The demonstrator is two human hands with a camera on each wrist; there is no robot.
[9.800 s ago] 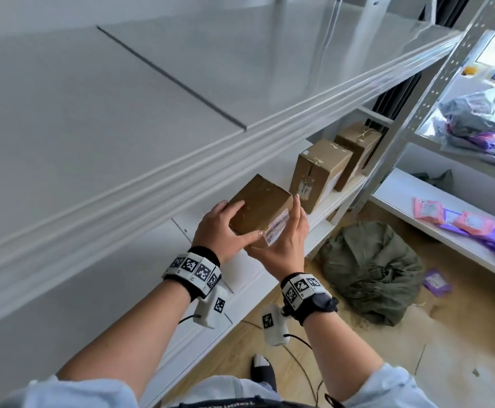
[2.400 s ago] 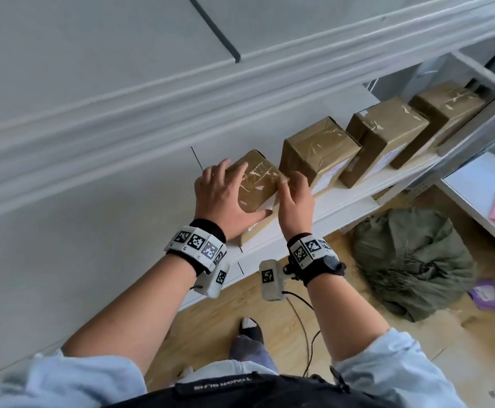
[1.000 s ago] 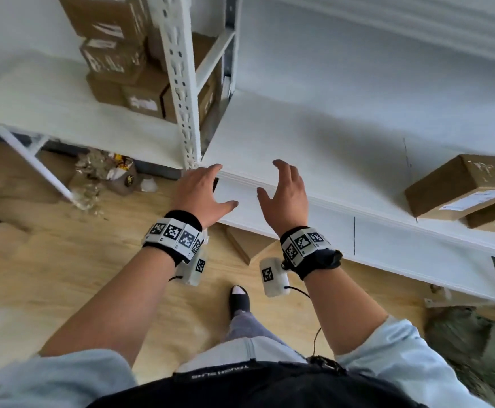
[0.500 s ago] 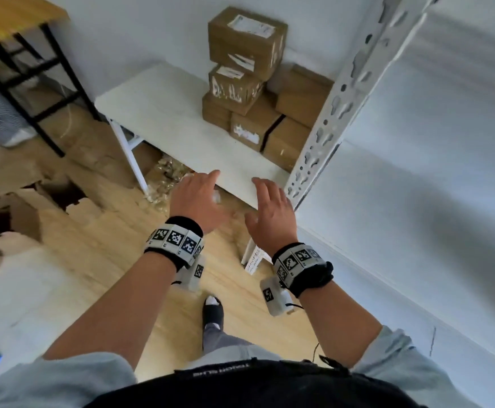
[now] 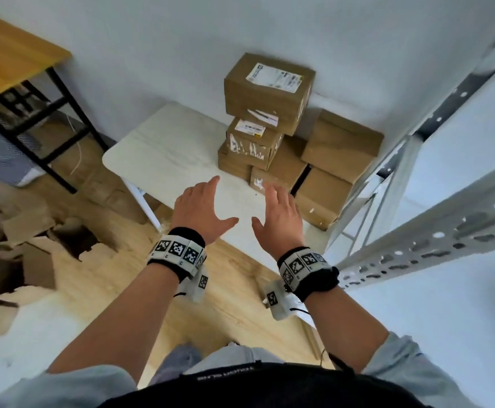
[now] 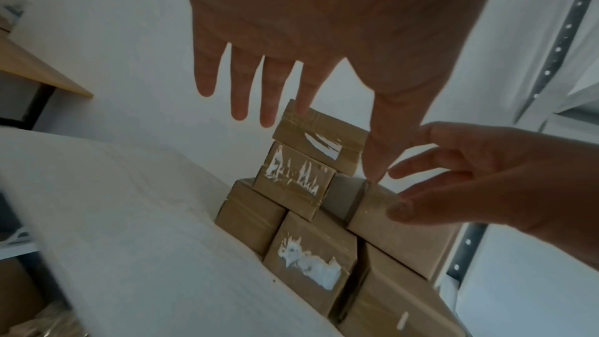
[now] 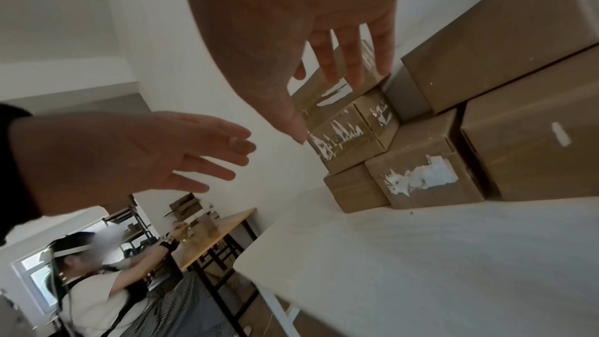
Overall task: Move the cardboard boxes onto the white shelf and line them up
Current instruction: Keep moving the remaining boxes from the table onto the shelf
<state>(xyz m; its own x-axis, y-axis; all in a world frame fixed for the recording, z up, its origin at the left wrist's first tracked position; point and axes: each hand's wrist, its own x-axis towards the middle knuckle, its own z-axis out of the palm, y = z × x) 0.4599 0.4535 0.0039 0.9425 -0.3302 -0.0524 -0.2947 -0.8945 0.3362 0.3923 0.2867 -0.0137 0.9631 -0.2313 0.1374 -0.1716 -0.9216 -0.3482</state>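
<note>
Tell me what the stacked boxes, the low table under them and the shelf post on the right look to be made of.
Boxes: brown cardboard, matte, with glossy tape and torn paper labels. Low table: white top with a faint grain, probably laminate or painted board. Shelf post: pale painted metal, judging by its punched slots.

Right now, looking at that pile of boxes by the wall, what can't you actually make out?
- Top box: label print too small in the head view.
- Pile's back side: hidden by the front boxes in every view.
- Top box in the right wrist view: mostly covered by the right hand.
- Shelf: cut off by the head view's right edge.
</note>
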